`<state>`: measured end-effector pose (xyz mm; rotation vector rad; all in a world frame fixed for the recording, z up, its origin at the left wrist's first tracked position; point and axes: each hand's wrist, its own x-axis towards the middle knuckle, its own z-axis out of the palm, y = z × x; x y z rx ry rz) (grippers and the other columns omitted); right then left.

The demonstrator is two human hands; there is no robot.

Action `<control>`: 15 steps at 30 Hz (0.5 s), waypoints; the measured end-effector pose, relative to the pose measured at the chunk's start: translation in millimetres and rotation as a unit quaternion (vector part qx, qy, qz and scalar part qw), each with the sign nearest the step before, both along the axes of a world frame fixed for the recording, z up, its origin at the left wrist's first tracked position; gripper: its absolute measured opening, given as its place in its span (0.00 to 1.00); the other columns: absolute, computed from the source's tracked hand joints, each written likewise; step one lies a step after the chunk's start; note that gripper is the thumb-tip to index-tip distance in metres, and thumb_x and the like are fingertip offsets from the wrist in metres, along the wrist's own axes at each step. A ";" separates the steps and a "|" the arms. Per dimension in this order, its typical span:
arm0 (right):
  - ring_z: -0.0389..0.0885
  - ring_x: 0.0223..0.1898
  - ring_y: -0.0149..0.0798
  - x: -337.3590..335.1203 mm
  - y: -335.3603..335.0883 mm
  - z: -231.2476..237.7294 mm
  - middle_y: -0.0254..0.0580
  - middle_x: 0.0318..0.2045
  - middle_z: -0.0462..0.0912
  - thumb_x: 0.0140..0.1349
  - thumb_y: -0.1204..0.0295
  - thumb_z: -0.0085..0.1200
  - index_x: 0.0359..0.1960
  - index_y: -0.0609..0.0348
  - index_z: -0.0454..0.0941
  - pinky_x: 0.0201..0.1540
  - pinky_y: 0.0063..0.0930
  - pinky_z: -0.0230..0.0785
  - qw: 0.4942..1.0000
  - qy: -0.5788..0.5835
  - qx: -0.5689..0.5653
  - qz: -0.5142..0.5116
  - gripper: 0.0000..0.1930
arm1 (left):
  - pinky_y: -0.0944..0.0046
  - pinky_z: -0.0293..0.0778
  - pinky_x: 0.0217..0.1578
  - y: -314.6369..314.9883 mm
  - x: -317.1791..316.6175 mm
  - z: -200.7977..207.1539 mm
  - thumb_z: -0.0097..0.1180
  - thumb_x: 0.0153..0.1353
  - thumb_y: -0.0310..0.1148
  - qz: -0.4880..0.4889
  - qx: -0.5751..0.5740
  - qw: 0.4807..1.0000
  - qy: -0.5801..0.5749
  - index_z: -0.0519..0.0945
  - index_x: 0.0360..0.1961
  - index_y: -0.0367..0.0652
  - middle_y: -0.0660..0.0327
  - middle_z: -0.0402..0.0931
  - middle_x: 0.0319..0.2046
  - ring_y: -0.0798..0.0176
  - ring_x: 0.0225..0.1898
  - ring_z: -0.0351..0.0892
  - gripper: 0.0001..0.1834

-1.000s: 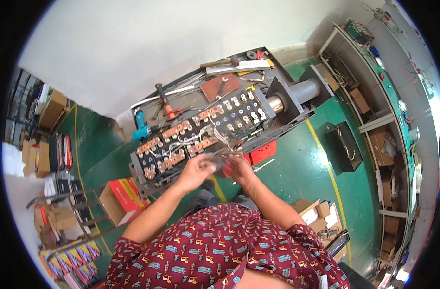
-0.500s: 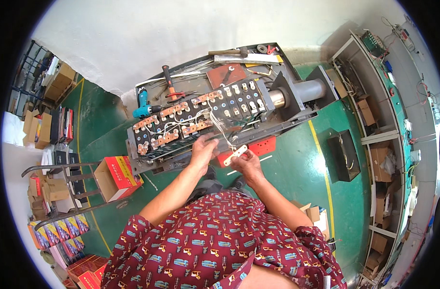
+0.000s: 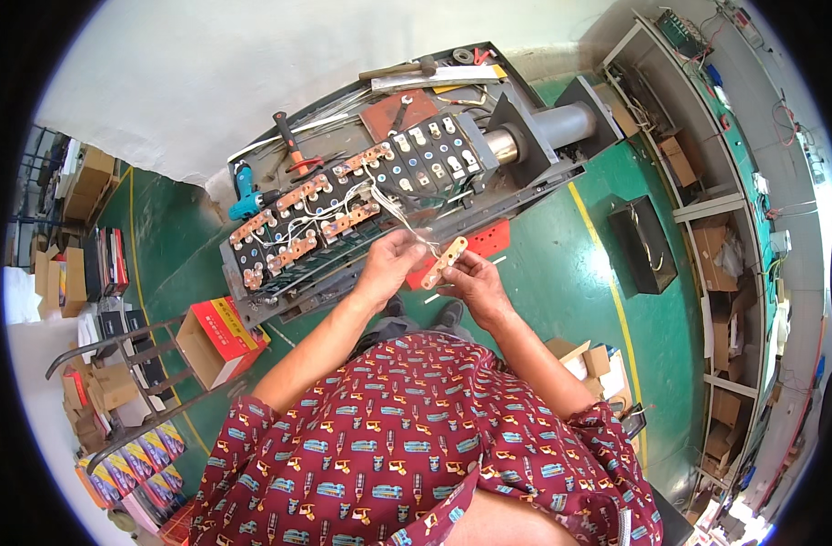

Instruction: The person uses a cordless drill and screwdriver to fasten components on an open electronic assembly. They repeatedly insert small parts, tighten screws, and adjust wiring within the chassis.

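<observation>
My right hand (image 3: pixel 476 284) grips a flat copper busbar (image 3: pixel 445 264) with holes along it, tilted in front of me. Thin white wires (image 3: pixel 403 217) run from it back to the battery pack (image 3: pixel 352 205). Close beside the busbar, my left hand (image 3: pixel 390 264) has its thumb and fingers pinched at these wires. The pack is a long row of dark cells beyond my hands. Several copper bars (image 3: pixel 297 193) are fixed across its left part, while the silvery terminals (image 3: pixel 434 150) at the right stand bare.
Behind the pack lie a teal power drill (image 3: pixel 245 193), a hammer (image 3: pixel 290 141) and a wrench (image 3: pixel 400 113). A grey cylinder (image 3: pixel 561 126) sits at the bench's right end. Around me are a red carton (image 3: pixel 217 338), a black box (image 3: pixel 642 244) and shelving (image 3: pixel 707 211).
My left hand has come up to the wires beside the busbar. The busbar is turned so its copper-coloured face shows. The whole view has shifted slightly.
</observation>
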<state>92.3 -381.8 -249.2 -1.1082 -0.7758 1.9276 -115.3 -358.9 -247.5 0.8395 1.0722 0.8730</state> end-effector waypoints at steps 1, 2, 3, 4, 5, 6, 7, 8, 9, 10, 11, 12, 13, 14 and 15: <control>0.88 0.47 0.36 0.1 0.3 1.3 0.43 0.48 0.87 0.71 0.74 0.57 0.58 0.65 0.77 0.46 0.27 0.83 1.000 0.000 0.002 -0.002 0.16 | 0.63 0.81 0.54 0.3 0.2 -0.7 0.54 0.73 0.26 -0.005 0.006 1.000 0.011 0.77 0.62 0.38 0.60 0.83 0.51 0.67 0.53 0.82 0.18; 0.88 0.47 0.36 0.1 0.5 1.9 0.42 0.47 0.87 0.71 0.73 0.57 0.58 0.65 0.77 0.46 0.27 0.83 1.000 0.001 0.004 -0.004 0.16 | 0.63 0.80 0.54 0.4 0.2 -1.3 0.53 0.72 0.25 -0.010 0.013 1.000 0.023 0.76 0.63 0.38 0.59 0.83 0.51 0.67 0.53 0.82 0.19; 0.88 0.47 0.36 0.1 0.1 2.8 0.42 0.47 0.87 0.71 0.73 0.57 0.58 0.66 0.77 0.46 0.27 0.83 1.000 0.002 0.006 -0.005 0.16 | 0.63 0.80 0.55 0.1 0.3 -2.0 0.52 0.71 0.23 -0.014 0.019 0.999 0.034 0.76 0.63 0.38 0.59 0.83 0.51 0.67 0.53 0.82 0.20; 0.88 0.46 0.36 0.0 0.4 6.0 0.42 0.47 0.87 0.70 0.73 0.57 0.58 0.65 0.77 0.46 0.27 0.82 1.000 -0.002 0.009 -0.008 0.16 | 0.64 0.79 0.55 0.3 0.4 -2.2 0.52 0.70 0.22 -0.023 0.044 0.998 0.034 0.75 0.64 0.38 0.59 0.82 0.52 0.67 0.54 0.82 0.21; 0.88 0.46 0.35 -0.1 0.7 10.1 0.41 0.46 0.87 0.70 0.73 0.57 0.58 0.65 0.77 0.46 0.27 0.82 1.000 -0.005 0.013 -0.010 0.16 | 0.64 0.79 0.55 -0.3 0.6 -2.4 0.51 0.69 0.21 -0.032 0.069 0.997 0.033 0.75 0.64 0.37 0.58 0.82 0.52 0.66 0.55 0.81 0.22; 0.88 0.45 0.35 0.0 0.9 12.2 0.41 0.46 0.87 0.70 0.73 0.57 0.58 0.65 0.77 0.45 0.27 0.82 1.000 -0.009 0.017 -0.012 0.16 | 0.64 0.79 0.56 -1.6 0.9 -2.5 0.51 0.67 0.19 -0.041 0.094 0.994 0.033 0.75 0.65 0.37 0.58 0.82 0.53 0.66 0.55 0.81 0.24; 0.87 0.44 0.34 1.7 3.9 11.3 0.41 0.46 0.87 0.70 0.74 0.57 0.57 0.65 0.77 0.45 0.27 0.81 1.000 -0.012 0.025 -0.012 0.16 | 0.63 0.77 0.58 1.4 2.2 3.0 0.50 0.65 0.19 -0.060 0.113 0.988 0.083 0.75 0.64 0.36 0.57 0.81 0.55 0.65 0.57 0.80 0.25; 0.87 0.43 0.34 4.0 3.1 8.5 0.41 0.46 0.87 0.70 0.74 0.57 0.57 0.65 0.77 0.45 0.27 0.81 0.999 -0.015 0.032 -0.012 0.16 | 0.62 0.75 0.60 1.0 3.4 10.0 0.50 0.63 0.19 -0.079 0.133 0.979 0.133 0.75 0.64 0.36 0.55 0.81 0.56 0.63 0.59 0.78 0.26; 0.87 0.42 0.33 5.7 1.4 6.4 0.40 0.46 0.87 0.69 0.74 0.57 0.57 0.64 0.77 0.44 0.27 0.80 0.999 -0.018 0.040 -0.012 0.16 | 0.61 0.74 0.62 -1.0 5.5 15.1 0.50 0.60 0.18 -0.097 0.152 0.966 0.183 0.75 0.64 0.35 0.54 0.81 0.58 0.62 0.61 0.77 0.28; 0.86 0.40 0.32 3.2 2.4 8.0 0.40 0.45 0.87 0.69 0.74 0.57 0.57 0.64 0.78 0.43 0.26 0.79 0.999 -0.014 0.041 -0.013 0.16 | 0.61 0.74 0.62 -4.9 6.1 4.8 0.52 0.61 0.19 -0.069 0.100 0.986 0.112 0.75 0.65 0.35 0.56 0.80 0.59 0.62 0.62 0.76 0.28; 0.87 0.40 0.33 1.5 1.9 11.7 0.40 0.45 0.87 0.69 0.74 0.56 0.56 0.64 0.78 0.44 0.28 0.80 0.999 -0.006 0.030 -0.019 0.16 | 0.60 0.78 0.60 -6.3 6.5 -0.9 0.54 0.64 0.18 -0.076 0.147 0.982 0.095 0.74 0.64 0.34 0.56 0.78 0.58 0.64 0.59 0.78 0.25; 0.87 0.40 0.33 0.4 5.0 16.7 0.40 0.45 0.87 0.69 0.73 0.56 0.56 0.64 0.78 0.44 0.29 0.81 1.000 -0.005 0.026 -0.014 0.16 | 0.61 0.78 0.60 -3.4 4.2 -6.5 0.54 0.65 0.18 -0.099 0.153 0.974 0.136 0.75 0.62 0.34 0.56 0.78 0.57 0.63 0.58 0.79 0.23; 0.87 0.40 0.34 0.1 5.5 22.2 0.40 0.44 0.87 0.69 0.72 0.55 0.56 0.65 0.78 0.45 0.30 0.81 1.000 -0.003 0.018 -0.010 0.16 | 0.61 0.77 0.61 -2.7 3.3 -8.6 0.54 0.65 0.19 -0.124 0.154 0.964 0.176 0.76 0.60 0.33 0.56 0.78 0.56 0.63 0.57 0.79 0.21; 0.87 0.39 0.34 0.5 6.8 22.6 0.40 0.44 0.87 0.69 0.72 0.55 0.56 0.65 0.78 0.45 0.31 0.82 1.000 -0.003 0.010 -0.005 0.16 | 0.61 0.79 0.58 -1.2 4.3 -11.0 0.55 0.66 0.20 -0.124 0.204 0.951 0.198 0.77 0.55 0.33 0.57 0.78 0.53 0.63 0.54 0.81 0.16; 0.88 0.39 0.34 1.0 8.4 22.4 0.40 0.44 0.87 0.69 0.72 0.54 0.56 0.65 0.78 0.44 0.31 0.82 1.000 -0.002 0.002 0.000 0.16 | 0.61 0.79 0.56 -1.5 3.1 -13.0 0.55 0.67 0.21 -0.132 0.191 0.949 0.214 0.78 0.53 0.32 0.57 0.79 0.51 0.63 0.52 0.81 0.14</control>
